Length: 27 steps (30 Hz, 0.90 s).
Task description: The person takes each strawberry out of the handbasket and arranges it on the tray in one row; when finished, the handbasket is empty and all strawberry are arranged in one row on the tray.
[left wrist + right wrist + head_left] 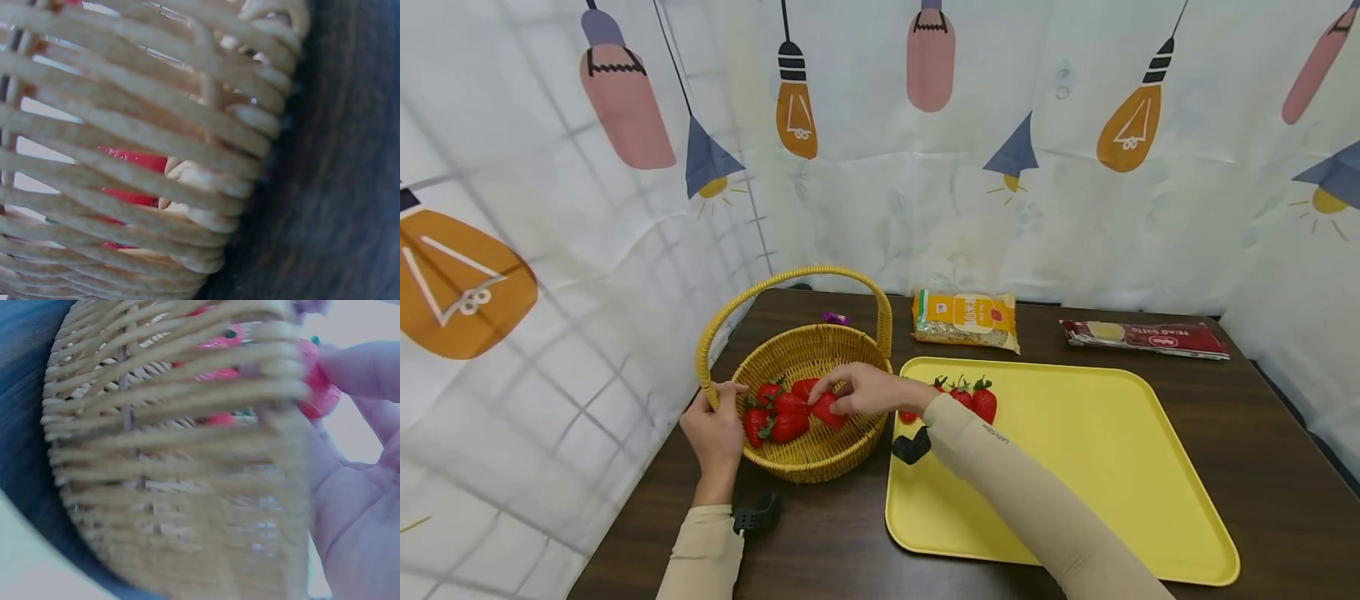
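Note:
A yellow woven basket (812, 473) with a tall arched handle stands at the left of the table, holding several red strawberries (788, 427). My left hand (713, 433) grips its left side where the handle meets the rim. Over the basket's right part, my right hand (872, 389) pinches a strawberry (828, 411) between thumb and fingers. The right wrist view shows that strawberry (320, 387) at the rim, in the fingers. Only woven wall (125, 119) fills most of the left wrist view, with red fruit behind it. More strawberries (984, 403) lie on the yellow tray (1075, 492), partly behind my right forearm.
Behind the tray lie a yellow bag of grains (966, 321) and a long red packet (1146, 338). A small purple-wrapped item (836, 318) sits behind the basket. A patterned curtain (887, 208) hangs along the table's back and sides.

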Motion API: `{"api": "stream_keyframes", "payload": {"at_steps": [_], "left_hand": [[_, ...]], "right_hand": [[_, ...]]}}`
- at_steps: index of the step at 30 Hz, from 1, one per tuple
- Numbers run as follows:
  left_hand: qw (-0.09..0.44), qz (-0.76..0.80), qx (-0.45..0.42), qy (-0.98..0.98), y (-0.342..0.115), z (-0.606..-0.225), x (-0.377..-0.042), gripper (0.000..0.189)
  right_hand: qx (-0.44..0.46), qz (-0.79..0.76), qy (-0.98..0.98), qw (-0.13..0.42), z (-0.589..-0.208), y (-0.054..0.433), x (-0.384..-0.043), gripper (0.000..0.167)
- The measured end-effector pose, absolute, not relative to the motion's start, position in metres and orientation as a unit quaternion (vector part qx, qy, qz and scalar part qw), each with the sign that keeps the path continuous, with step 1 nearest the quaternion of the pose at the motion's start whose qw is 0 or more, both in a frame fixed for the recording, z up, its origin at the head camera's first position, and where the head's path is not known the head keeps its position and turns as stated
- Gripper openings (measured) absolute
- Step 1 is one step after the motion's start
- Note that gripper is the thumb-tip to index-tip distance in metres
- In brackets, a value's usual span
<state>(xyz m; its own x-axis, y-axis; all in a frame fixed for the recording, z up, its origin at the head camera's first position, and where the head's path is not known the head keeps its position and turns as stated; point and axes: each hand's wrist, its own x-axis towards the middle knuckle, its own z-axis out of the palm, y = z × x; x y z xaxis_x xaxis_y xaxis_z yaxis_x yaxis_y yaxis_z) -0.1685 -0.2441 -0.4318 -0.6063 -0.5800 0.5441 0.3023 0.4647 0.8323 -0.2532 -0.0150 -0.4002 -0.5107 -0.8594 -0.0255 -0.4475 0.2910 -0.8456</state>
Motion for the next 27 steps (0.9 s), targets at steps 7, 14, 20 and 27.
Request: {"api": "stream_keyframes", "payload": {"at_steps": [7, 14, 20, 27], "left_hand": [[0.435, -0.508, 0.094, -0.737, -0.241, -0.427, -0.165, 0.037], [0.433, -0.510, 0.092, -0.738, -0.240, -0.426, -0.165, 0.037], [0.429, -0.515, 0.095, -0.736, -0.239, -0.426, -0.165, 0.038], [0.434, -0.514, 0.091, -0.734, -0.241, -0.427, -0.167, 0.041]], "right_hand": [[-0.372, -0.498, 0.752, 0.217, -0.394, 0.024, -0.245, 0.031], [-0.328, -0.534, 0.757, 0.184, -0.398, 0.057, -0.237, 0.032], [-0.276, -0.562, 0.759, 0.176, -0.408, 0.084, -0.228, 0.038], [-0.240, -0.595, 0.759, 0.112, -0.421, 0.116, -0.219, 0.042]]}}
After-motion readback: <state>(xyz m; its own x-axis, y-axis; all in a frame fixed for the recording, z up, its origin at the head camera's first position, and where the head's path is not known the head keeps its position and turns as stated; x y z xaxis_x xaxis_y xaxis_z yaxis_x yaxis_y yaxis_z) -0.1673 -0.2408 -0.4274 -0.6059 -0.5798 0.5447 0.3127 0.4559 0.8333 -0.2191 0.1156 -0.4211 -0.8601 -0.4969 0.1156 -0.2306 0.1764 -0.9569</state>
